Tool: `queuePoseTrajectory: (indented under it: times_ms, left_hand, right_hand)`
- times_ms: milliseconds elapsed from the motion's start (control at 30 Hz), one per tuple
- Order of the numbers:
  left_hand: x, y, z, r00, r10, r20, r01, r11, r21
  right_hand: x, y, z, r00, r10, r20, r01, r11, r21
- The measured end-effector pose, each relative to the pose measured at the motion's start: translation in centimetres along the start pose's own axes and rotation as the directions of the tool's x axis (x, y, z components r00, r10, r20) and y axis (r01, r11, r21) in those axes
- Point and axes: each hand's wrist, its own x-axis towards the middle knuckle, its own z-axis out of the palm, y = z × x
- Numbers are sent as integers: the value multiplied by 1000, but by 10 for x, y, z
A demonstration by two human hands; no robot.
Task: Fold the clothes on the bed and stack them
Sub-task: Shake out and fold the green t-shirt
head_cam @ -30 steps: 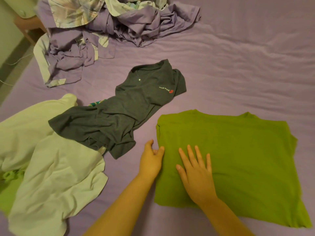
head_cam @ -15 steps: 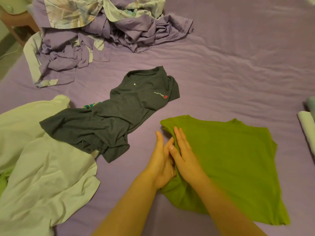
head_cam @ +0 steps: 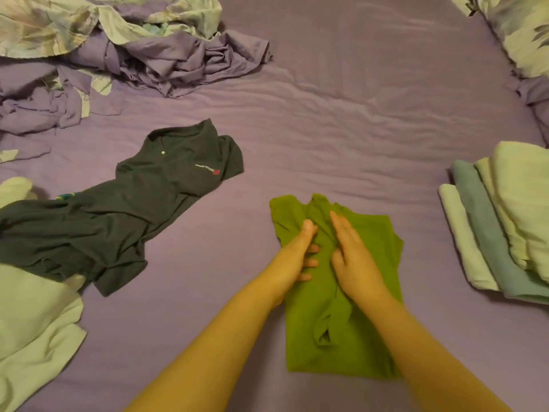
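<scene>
Green shirt (head_cam: 365, 239) folded narrow, creased, rumpled at its collar end

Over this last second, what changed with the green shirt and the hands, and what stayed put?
The green shirt went from a wide flat rectangle to a narrow, bunched strip folded toward the right. The left hand, earlier resting at its left edge, now grips a fold of it; the right hand moved from flat on top to pressing beside it. The dark shirt and pale garment stayed put.
</scene>
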Motion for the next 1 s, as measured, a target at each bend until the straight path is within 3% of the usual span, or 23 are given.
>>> queuePoseTrajectory:
  times_ms: [67, 100, 133, 200, 267, 333, 500, 700, 833, 900, 1000]
  left_hand:
    - [10, -4, 18, 990, 135, -31, -130, 983, 134]
    - [17, -8, 25, 978, 207, -24, -191, 937, 294]
    - [26, -15, 32, 965, 264, 4, -227, 823, 520]
    - [44, -30, 43, 958, 276, 80, -197, 428, 882]
    - [55, -46, 53, 956, 281, 82, -120, 123, 985]
    - [56, -58, 60, 933, 350, 89, -88, -17, 996]
    - [41, -92, 70, 908, 405, 107, -71, -102, 992]
    - [-1, -121, 81, 889, 435, 141, -133, -48, 990]
    - [-32, -141, 73, 853, 461, 245, -220, -108, 969]
    - [-42, -144, 67, 837, 499, 224, -217, -72, 973]
    - [-54, -141, 63, 752, 611, 248, -233, -106, 967]
  right_hand:
    - [0, 25, -25, 992, 79, -95, -67, 991, 117]
    - [-2, 39, -37, 986, 133, -99, -116, 981, 154]
    - [-4, 52, -47, 980, 184, -74, -168, 968, 185]
    - [-13, 79, -56, 964, 266, 3, -258, 933, 249]
    - [-25, 99, -56, 954, 297, 34, -293, 907, 303]
    - [-37, 109, -51, 961, 274, 20, -269, 924, 271]
    - [-73, 97, -39, 978, 208, -24, -207, 978, 35]
    - [-115, 82, -24, 950, 289, -115, -295, 955, -40]
    - [-127, 81, -25, 934, 328, -140, -318, 944, 89]
    - [-130, 81, -30, 912, 375, -166, -342, 919, 195]
    - [-136, 82, -36, 893, 427, -141, -364, 871, 330]
